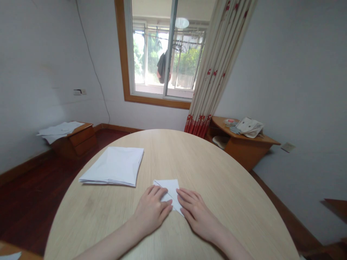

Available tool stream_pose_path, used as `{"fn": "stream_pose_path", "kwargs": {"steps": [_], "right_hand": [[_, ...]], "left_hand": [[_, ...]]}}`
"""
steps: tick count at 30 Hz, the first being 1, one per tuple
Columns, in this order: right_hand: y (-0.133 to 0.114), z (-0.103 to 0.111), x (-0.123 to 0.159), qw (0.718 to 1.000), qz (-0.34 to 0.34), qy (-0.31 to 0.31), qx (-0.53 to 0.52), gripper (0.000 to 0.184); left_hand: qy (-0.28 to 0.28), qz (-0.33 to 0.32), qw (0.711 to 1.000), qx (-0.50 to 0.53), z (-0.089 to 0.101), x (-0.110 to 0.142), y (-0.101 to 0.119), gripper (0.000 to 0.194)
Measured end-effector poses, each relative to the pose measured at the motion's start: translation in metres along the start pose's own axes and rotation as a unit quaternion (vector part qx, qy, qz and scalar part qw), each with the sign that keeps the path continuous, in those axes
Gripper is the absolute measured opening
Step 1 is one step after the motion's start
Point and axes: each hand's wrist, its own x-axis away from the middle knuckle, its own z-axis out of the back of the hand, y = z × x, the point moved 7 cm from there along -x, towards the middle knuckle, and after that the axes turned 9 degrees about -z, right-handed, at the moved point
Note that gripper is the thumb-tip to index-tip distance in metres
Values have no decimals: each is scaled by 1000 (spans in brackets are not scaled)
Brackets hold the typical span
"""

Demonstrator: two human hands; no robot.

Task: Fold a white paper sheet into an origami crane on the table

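A small folded piece of white paper (171, 185) lies on the round wooden table (211, 173), with a diagonal fold line running across it. My left hand (153, 205) rests over the paper's left side, fingers stretched out and thumb reaching toward the lower middle. On the right edge of the same paper lie the extended fingertips of my right hand (195, 209). Both hands are flat rather than gripping, and they cover parts of the paper's sides. Further left on the table sits a stack of larger white paper sheets (116, 164).
Behind the table stand a low wooden cabinet (84, 139) topped with papers at left and a corner desk (241, 146) holding a cloth bag (249, 127) at right. A patterned curtain (208, 72) hangs beside the window (151, 54). The table's curved edge drops to a dark red floor (29, 195).
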Motion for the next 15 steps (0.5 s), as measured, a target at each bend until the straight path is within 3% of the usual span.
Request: {"fn": "stream_pose_path", "kwargs": {"steps": [11, 15], "right_hand": [[-5, 8, 0, 1000, -16, -5, -13, 27], [-4, 9, 0, 1000, -1, 19, -25, 26]], "left_hand": [[1, 6, 999, -50, 3, -1, 1, 18], [2, 26, 998, -57, 4, 0, -2, 23]]}}
